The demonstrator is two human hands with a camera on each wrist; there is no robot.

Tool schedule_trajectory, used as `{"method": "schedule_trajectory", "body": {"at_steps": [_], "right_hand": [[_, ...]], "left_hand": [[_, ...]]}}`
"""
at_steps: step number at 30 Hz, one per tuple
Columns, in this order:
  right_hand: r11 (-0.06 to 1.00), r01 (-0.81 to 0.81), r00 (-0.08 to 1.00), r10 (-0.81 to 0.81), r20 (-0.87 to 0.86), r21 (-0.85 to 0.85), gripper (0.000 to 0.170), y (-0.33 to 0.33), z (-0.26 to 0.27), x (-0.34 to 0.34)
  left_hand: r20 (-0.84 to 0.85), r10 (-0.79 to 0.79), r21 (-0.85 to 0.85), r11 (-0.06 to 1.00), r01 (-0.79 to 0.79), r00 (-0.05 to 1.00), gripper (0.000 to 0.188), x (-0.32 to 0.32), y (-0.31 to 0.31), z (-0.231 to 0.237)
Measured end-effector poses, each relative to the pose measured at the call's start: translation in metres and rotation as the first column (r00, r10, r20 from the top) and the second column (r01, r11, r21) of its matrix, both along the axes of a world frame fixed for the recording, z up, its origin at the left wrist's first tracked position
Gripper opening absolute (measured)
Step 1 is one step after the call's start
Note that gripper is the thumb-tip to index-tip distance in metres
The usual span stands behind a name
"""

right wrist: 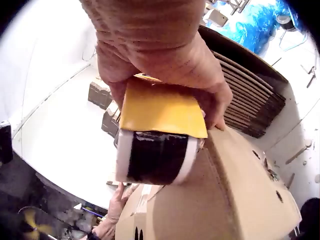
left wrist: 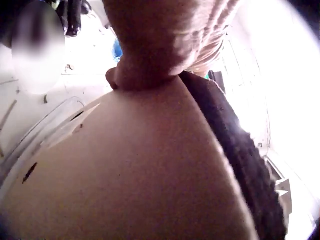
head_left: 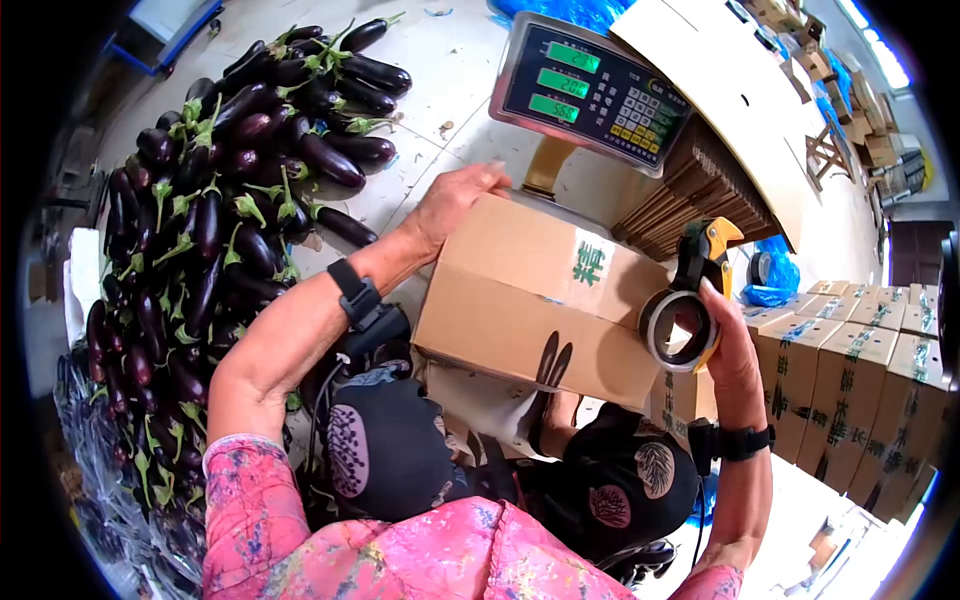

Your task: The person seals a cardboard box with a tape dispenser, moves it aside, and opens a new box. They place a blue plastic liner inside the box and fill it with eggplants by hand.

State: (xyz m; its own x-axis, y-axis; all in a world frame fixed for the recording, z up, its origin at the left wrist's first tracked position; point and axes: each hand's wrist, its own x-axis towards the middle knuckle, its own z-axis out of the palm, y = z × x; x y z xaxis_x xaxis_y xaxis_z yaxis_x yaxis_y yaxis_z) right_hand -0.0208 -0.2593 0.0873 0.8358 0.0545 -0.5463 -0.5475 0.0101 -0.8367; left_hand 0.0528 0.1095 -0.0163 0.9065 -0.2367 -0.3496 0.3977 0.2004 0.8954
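A closed cardboard box (head_left: 520, 325) with printed green lettering and dark eggplant shapes lies in front of the person's knees. My left hand (head_left: 462, 205) rests over its far left end, the fingers reaching along the edge and partly hidden behind it. The left wrist view has that hand (left wrist: 160, 45) lying against the cardboard. In my right hand (head_left: 735, 345) is a yellow and black tape dispenser (head_left: 712, 250), gripped at the box's right end. Seen from the right wrist, the dispenser's roll (right wrist: 156, 157) is right at the cardboard, with the right hand (right wrist: 160, 55) curled over its yellow plate.
A large heap of eggplants (head_left: 250, 170) covers the floor at the left. Beyond the box stands a weighing scale display (head_left: 590, 95) on a post. Flattened cardboard sheets (head_left: 690, 190) lean to its right. Packed, taped boxes (head_left: 850, 390) are stacked at the right.
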Motion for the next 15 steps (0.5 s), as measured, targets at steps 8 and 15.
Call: {"method": "schedule_trajectory", "body": {"at_steps": [8, 15], "right_hand": [[0.867, -0.255, 0.966, 0.245, -0.079, -0.427, 0.049, 0.039, 0.059, -0.017], [0.703, -0.235, 0.825, 0.509, 0.245, -0.671, 0.065, 0.07, 0.077, -0.014]], "left_hand": [[0.32, -0.295, 0.655, 0.755, 0.015, 0.9, 0.033, 0.025, -0.009, 0.012], [0.5, -0.104, 0.192, 0.981, 0.007, 0.86, 0.044, -0.013, -0.02, 0.076]]}}
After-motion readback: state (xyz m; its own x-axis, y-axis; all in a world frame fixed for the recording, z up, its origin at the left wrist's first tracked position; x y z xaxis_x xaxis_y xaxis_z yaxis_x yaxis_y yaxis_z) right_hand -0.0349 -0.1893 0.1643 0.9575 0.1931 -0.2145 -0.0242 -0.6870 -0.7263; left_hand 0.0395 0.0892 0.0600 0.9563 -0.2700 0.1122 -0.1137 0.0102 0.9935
